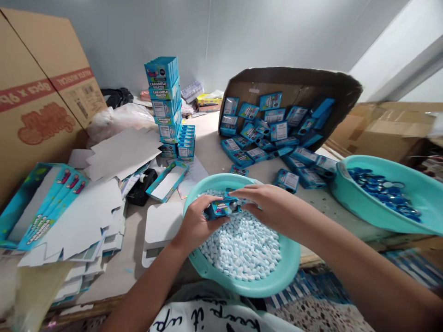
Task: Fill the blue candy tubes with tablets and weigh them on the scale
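My left hand (199, 219) is closed around a small blue candy box (221, 209) printed "CARAMELO MACIZO", lying on its side. The fingers of my right hand (254, 198) are bent against the box's right end, where flaps stand out; their tips are partly hidden. Both hands are over a turquoise basin (294, 258) filled with small white and pale blue candies (245, 249). Left of the basin lies a white flat device like a small scale (163, 223). Close by on the right sits another small blue box (286, 180).
A tipped carton (294, 78) spills small blue boxes. Right of it, a turquoise tub (349, 184) holds shiny blue round pieces (384, 193). Stacked display boxes (166, 101) stand at the back. Flat card sheets (90, 216), an open blue tray (168, 181) and a large carton (41, 78) occupy the left.
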The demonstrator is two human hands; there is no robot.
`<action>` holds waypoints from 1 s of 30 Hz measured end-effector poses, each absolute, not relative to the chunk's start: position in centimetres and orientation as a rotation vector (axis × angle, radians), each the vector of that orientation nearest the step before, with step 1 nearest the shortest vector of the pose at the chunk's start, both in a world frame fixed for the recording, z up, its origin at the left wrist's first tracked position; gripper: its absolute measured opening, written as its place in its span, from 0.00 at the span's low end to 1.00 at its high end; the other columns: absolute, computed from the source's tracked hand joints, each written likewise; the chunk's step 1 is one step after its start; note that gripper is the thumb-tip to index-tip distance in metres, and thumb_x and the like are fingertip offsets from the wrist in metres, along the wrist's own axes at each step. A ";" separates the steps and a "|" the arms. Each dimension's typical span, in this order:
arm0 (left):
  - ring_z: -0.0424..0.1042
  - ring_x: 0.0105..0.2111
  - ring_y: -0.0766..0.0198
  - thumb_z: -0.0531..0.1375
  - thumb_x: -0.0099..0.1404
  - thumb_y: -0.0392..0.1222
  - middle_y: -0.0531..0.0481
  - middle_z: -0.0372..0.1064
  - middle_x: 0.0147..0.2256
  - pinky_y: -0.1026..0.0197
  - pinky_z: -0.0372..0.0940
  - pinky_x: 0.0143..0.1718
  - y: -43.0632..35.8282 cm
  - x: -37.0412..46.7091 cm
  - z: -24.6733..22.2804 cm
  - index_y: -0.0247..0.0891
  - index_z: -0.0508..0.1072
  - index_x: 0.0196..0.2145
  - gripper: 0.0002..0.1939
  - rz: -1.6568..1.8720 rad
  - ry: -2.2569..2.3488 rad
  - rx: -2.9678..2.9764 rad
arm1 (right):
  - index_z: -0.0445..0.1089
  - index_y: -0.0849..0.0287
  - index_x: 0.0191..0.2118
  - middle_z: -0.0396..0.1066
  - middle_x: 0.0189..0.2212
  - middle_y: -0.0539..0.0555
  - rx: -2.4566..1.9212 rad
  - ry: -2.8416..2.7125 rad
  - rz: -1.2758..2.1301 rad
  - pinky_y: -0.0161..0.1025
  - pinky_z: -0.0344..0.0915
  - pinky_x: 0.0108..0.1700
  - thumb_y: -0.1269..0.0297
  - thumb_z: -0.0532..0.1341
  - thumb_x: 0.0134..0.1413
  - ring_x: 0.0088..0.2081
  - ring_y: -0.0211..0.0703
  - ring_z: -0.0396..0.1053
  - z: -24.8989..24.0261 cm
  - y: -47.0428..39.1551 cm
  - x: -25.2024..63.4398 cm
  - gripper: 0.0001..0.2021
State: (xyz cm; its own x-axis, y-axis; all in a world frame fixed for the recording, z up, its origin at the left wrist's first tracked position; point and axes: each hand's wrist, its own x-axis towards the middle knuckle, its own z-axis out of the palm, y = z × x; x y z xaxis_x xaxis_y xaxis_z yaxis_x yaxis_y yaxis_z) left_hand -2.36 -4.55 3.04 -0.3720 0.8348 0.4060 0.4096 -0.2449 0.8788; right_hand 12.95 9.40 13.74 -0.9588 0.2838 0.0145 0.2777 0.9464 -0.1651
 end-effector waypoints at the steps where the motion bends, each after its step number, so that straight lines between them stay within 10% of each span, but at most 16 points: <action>1: 0.76 0.46 0.57 0.72 0.60 0.41 0.47 0.77 0.45 0.57 0.70 0.49 -4.6 -2.4 3.1 0.42 0.77 0.48 0.18 1.650 1.658 1.493 | 0.77 0.55 0.55 0.80 0.48 0.56 -0.437 -3.063 0.255 0.44 0.74 0.52 0.76 0.60 0.58 0.48 0.51 0.78 13.7 9.4 12.9 0.21; 30: 0.77 0.43 0.56 0.73 0.57 0.46 0.46 0.78 0.44 0.58 0.72 0.42 -4.9 -2.1 3.4 0.42 0.78 0.47 0.20 1.802 1.840 1.253 | 0.79 0.56 0.49 0.80 0.46 0.61 -0.544 -2.819 0.681 0.46 0.77 0.48 0.71 0.57 0.62 0.46 0.55 0.79 7.6 8.9 17.4 0.15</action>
